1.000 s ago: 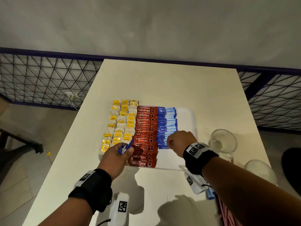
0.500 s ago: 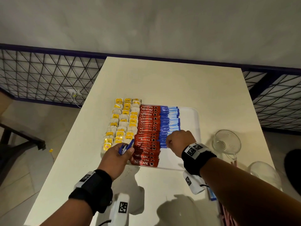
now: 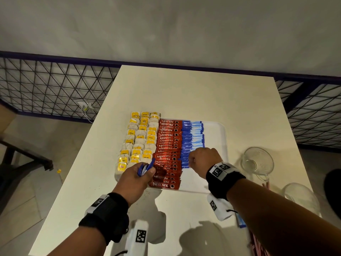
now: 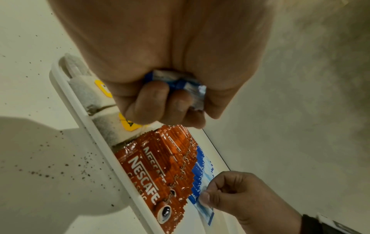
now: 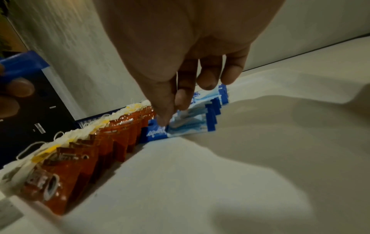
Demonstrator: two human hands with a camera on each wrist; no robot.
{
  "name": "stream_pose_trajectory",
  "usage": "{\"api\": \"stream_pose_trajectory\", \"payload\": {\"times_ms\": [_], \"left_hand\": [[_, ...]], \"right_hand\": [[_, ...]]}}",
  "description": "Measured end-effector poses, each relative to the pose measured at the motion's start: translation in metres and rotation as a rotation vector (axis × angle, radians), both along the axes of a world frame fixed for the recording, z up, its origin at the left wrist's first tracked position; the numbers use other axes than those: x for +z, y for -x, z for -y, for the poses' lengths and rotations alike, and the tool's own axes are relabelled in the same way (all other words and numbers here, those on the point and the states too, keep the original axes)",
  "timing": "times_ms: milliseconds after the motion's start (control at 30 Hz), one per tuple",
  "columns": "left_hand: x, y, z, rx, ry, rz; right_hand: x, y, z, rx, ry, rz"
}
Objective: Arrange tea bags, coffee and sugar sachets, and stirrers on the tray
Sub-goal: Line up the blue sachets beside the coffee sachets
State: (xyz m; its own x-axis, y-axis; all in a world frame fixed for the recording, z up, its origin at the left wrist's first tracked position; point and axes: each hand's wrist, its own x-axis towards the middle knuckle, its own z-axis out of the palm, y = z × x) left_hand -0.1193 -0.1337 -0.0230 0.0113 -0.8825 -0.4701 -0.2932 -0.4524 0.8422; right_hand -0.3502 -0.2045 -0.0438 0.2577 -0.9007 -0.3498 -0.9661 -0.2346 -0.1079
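Note:
A white tray [image 3: 218,139] on the cream table holds three columns: yellow-tagged tea bags [image 3: 140,141], red Nescafe coffee sachets [image 3: 167,154] and blue sugar sachets [image 3: 191,137]. My left hand [image 3: 147,170] hovers over the tray's near left corner. Its fingers are curled round a small bunch of blue sugar sachets [image 4: 180,85]. At the near end of the blue column, my right hand [image 3: 190,161] pinches a single blue sugar sachet [image 5: 180,129] between thumb and forefinger. That sachet lies flat on the tray beside the coffee row [image 4: 160,174].
Two empty glass cups [image 3: 258,161] [image 3: 299,198] stand on the table right of the tray. Reddish stirrers [image 3: 258,244] lie at the near right edge, with a blue packet [image 3: 241,221] under my right wrist. A dark mesh railing [image 3: 46,89] borders the table.
Both hands stay almost where they were, the left still holding its bunch and the right at the near end of the blue column. Only the head view has shifted slightly.

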Motion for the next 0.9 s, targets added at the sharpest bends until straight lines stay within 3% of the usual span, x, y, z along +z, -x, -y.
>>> {"api": "stream_pose_trajectory", "payload": {"times_ms": [67,133,200,267,400,533,633,767,900], "left_hand": [[0.002,0.004,0.000,0.065,-0.115,-0.236],[0.006,0.008,0.001,0.081,-0.210,-0.413],[0.008,0.014,0.002,0.035,-0.242,-0.487],[0.011,0.021,0.004,-0.015,-0.238,-0.492],[0.018,0.032,0.005,-0.058,-0.208,-0.450],[0.019,0.031,0.002,0.051,-0.169,-0.467],[0.014,0.035,0.002,0.152,-0.085,-0.397],[0.013,0.052,-0.002,0.154,0.233,0.025],[0.004,0.068,-0.012,-0.087,0.587,0.256]], "right_hand": [[0.005,0.001,0.001,-0.048,-0.016,0.075],[0.014,0.000,0.000,-0.127,-0.058,0.315],[0.026,-0.006,-0.003,-0.175,-0.131,0.629],[0.037,-0.011,-0.007,-0.171,-0.213,0.827],[0.049,-0.011,-0.013,-0.143,-0.228,0.925],[0.054,0.006,-0.019,-0.242,-0.212,0.964],[0.052,0.015,-0.022,-0.314,-0.241,0.947],[0.053,0.016,-0.026,-0.411,-0.259,0.863],[0.053,0.013,-0.026,-0.383,-0.314,0.978]]}}
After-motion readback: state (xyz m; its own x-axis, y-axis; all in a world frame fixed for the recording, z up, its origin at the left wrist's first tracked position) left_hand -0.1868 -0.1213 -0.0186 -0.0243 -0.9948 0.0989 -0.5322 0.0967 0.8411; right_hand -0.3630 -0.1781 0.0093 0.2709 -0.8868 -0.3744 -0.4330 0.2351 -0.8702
